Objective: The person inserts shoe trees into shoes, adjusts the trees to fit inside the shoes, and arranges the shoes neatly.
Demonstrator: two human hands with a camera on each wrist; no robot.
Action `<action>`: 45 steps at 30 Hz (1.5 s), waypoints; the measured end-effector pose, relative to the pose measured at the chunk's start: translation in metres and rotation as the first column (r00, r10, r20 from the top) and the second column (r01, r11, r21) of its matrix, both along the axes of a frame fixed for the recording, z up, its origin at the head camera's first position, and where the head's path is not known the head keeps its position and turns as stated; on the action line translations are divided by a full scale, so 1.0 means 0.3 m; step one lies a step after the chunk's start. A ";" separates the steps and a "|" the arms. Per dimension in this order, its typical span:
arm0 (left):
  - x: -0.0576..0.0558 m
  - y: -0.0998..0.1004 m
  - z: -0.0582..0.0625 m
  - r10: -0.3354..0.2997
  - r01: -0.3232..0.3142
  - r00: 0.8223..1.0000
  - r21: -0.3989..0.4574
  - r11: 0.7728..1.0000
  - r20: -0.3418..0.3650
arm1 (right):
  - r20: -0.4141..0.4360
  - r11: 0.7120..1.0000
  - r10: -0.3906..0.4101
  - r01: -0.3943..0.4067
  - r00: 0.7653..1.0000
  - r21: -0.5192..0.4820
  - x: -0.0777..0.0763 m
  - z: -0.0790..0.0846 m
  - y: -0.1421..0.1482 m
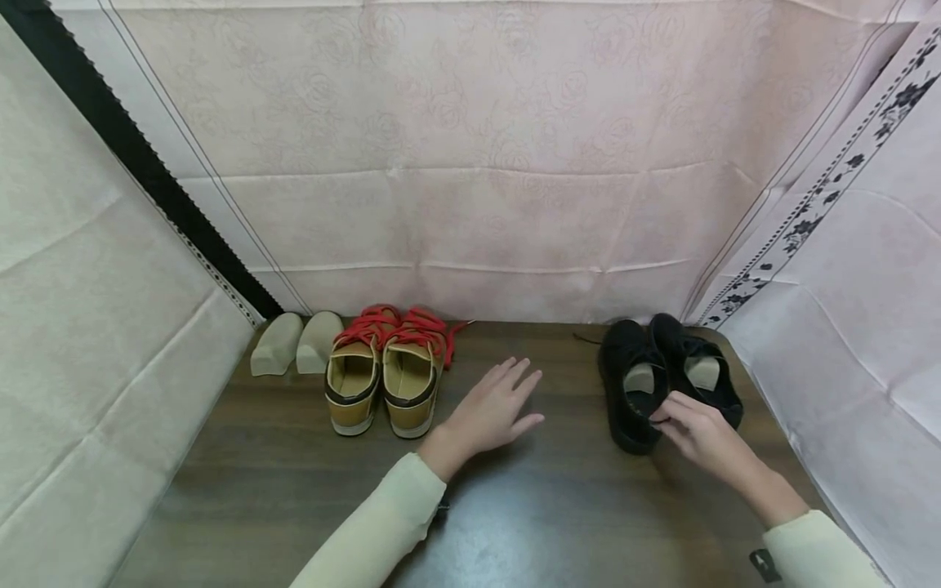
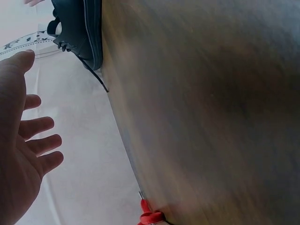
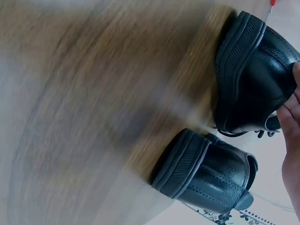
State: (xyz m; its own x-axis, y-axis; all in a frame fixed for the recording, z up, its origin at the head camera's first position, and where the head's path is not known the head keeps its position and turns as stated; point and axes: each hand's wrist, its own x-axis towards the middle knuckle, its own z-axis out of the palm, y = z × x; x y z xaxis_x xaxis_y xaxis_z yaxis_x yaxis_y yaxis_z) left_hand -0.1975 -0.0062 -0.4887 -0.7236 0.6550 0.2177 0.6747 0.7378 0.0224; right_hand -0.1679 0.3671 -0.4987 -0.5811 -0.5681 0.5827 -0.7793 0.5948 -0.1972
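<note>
My right hand (image 1: 702, 433) pinches the heel collar of a black lace-up shoe (image 1: 617, 367), the left one of a pair. In the right wrist view, this shoe (image 3: 260, 70) shows its thick ridged sole, fingers at its collar. Its mate, the other black shoe (image 3: 213, 173), stands alongside with its heel tab up. Pale inserts (image 1: 703, 372) show inside both black shoes. Over the brown surface, my left hand (image 1: 488, 408) hovers palm down with fingers spread and holds nothing. It lies between the black pair and the tan shoes (image 1: 408, 376) with red laces.
Two off-white shoe forms (image 1: 278, 347) stand at the far left, beside the tan pair. Patterned white sheets (image 1: 470, 204) rise as walls at the back and both sides. A black loose lace end (image 1: 586, 338) sticks out left of the black shoes. A small dark object (image 1: 764, 563) lies near my right sleeve.
</note>
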 end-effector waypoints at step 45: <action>0.011 -0.022 -0.002 0.017 -0.020 0.998 0.041 0.999 0.053 | -0.007 0.975 -0.176 0.175 0.984 0.136 -0.020 0.028 0.115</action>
